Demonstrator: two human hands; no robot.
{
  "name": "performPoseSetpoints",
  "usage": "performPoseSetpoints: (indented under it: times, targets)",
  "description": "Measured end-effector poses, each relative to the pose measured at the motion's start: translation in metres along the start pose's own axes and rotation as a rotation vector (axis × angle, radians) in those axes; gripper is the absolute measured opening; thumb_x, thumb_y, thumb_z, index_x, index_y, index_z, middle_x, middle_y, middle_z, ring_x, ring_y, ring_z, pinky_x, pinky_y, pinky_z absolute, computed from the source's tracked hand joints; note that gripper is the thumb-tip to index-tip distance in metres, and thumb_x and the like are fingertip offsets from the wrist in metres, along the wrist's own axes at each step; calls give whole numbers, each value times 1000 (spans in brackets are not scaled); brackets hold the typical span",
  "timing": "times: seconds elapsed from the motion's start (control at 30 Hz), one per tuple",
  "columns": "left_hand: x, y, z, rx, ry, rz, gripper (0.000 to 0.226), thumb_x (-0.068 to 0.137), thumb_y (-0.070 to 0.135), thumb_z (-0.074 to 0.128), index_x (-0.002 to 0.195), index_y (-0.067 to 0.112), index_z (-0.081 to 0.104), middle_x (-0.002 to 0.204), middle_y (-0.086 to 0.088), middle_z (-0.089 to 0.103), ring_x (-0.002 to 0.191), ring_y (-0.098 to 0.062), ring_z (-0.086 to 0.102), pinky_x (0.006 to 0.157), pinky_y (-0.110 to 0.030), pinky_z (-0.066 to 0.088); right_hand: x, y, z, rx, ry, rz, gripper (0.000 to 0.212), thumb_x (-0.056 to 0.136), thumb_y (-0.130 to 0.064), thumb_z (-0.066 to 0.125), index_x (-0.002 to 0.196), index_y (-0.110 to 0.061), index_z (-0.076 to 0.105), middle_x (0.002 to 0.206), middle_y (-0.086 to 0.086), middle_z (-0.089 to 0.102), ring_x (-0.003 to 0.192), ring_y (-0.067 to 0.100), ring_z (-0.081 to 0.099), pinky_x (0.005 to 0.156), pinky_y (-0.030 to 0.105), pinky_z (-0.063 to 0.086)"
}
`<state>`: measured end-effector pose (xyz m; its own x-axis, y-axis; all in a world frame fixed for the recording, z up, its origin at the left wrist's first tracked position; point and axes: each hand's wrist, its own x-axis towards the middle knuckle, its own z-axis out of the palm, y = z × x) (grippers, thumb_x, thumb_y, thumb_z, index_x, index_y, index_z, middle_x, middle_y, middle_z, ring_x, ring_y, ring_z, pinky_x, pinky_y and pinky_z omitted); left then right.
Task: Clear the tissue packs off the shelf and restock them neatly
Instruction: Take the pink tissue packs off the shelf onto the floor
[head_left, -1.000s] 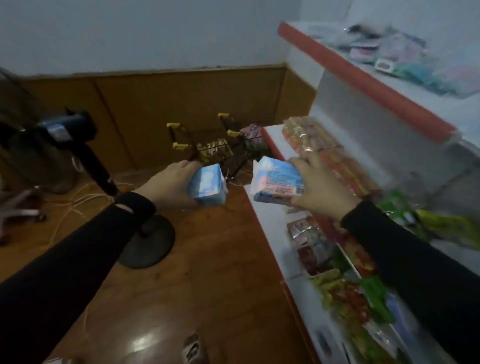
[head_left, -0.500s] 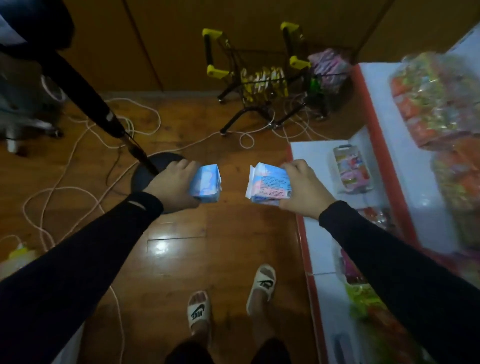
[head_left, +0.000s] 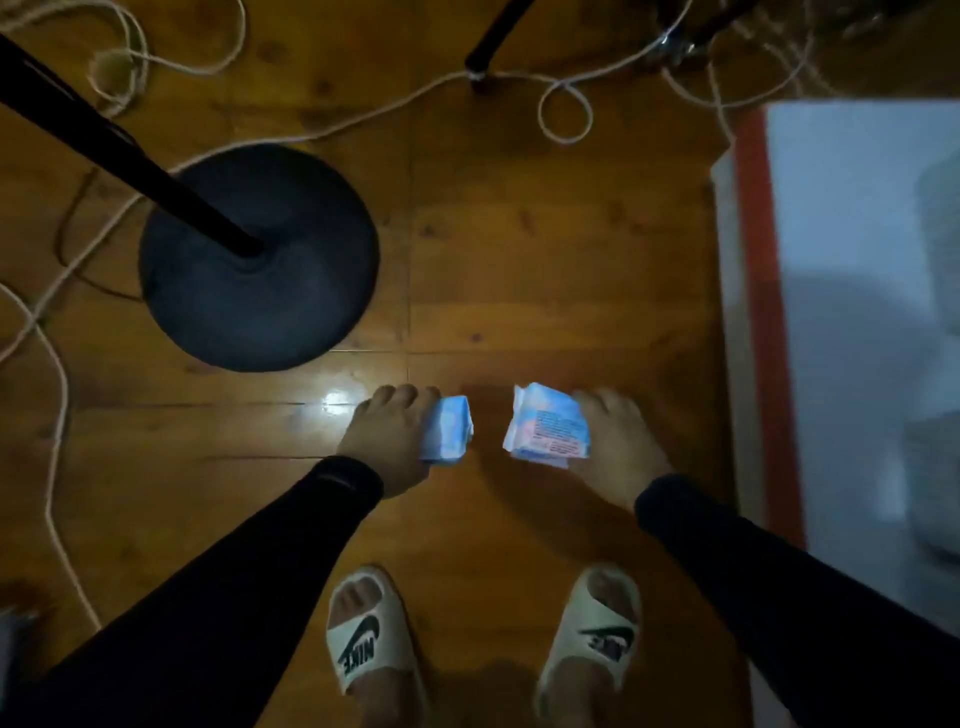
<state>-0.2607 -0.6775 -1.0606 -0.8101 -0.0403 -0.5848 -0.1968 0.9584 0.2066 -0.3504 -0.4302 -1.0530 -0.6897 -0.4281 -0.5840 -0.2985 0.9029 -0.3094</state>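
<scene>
The left hand (head_left: 387, 441) and right hand (head_left: 621, 449) each grip a tissue pack (head_left: 447, 428) (head_left: 548, 426) above the wooden floor (head_left: 519, 260), shelf (head_left: 857, 260) at 3 o'clock. Clearing step; next, I think, lay both down side by side.

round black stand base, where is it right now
In the head view the round black stand base sits on the wooden floor at upper left, ahead of the left hand.

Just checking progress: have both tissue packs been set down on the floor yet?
No, the left hand and right hand each grip a tissue pack above it.
</scene>
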Motion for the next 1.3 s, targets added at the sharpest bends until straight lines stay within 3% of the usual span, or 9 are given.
performPoseSetpoints:
  times: [0.13,0.23,0.47,0.57,0.63,0.8,0.93,1.13,1.3]
  targets:
    - [59,-22,62,56,38,-6,76,75,31,66,140,20,29,131,-6,43,119,-27,39,95,-40,38,59,7,76,32,38,-42,67,80,-15,66,140,-15,35,134,5,39,126,27,33,103,32,31]
    - [88,-26,91,54,63,-13,75,77,28,61,142,19,26,133,-8,40,121,-29,36,95,-40,38,90,4,111,16,19,-84,69,79,-13,64,141,-15,33,138,6,36,133,31,27,108,40,33]
    - [96,-29,100,40,-10,31,83,80,33,62,146,23,13,140,-9,33,125,-28,31,100,-42,40,102,-1,121,-97,-38,-35,88,79,-25,70,148,-21,17,148,5,22,141,31,11,110,43,33]
    - [85,-26,81,122,-85,-22,91,83,47,58,148,22,0,151,-12,17,138,-33,19,110,-50,27,93,-6,102,-158,-85,-10,103,77,-41,71,151,-26,2,157,6,4,145,32,-2,117,45,11]
    - [68,-23,60,100,-76,-61,89,86,54,53,149,20,-1,154,-12,12,141,-32,14,114,-50,21,76,-9,80,-112,-72,29,101,80,-48,66,151,-27,-2,159,7,0,146,31,-5,117,45,4]
    - [-6,-11,-44,22,43,17,68,90,52,45,146,18,26,146,-8,36,133,-27,31,109,-38,27,-5,-20,-28,-46,32,13,77,90,-50,54,151,-25,15,158,4,11,145,27,8,117,43,20]
    - [-77,28,-180,-77,193,56,78,79,65,27,138,16,43,135,-7,50,123,-28,43,101,-37,35,-82,-46,-158,8,194,-50,68,91,-52,50,148,-22,27,156,5,19,143,27,18,115,41,25]
    - [-191,121,-411,-35,505,224,68,87,60,37,140,18,42,137,-5,51,126,-26,44,105,-37,37,-216,-102,-386,11,589,-210,65,91,-49,55,144,-18,35,150,6,32,138,24,28,113,40,29]
    - [-297,202,-566,25,704,416,58,94,53,41,141,19,41,138,-2,49,129,-22,42,105,-36,35,-351,-144,-527,-59,884,-210,63,91,-51,51,144,-18,37,148,5,34,138,23,28,112,38,29]
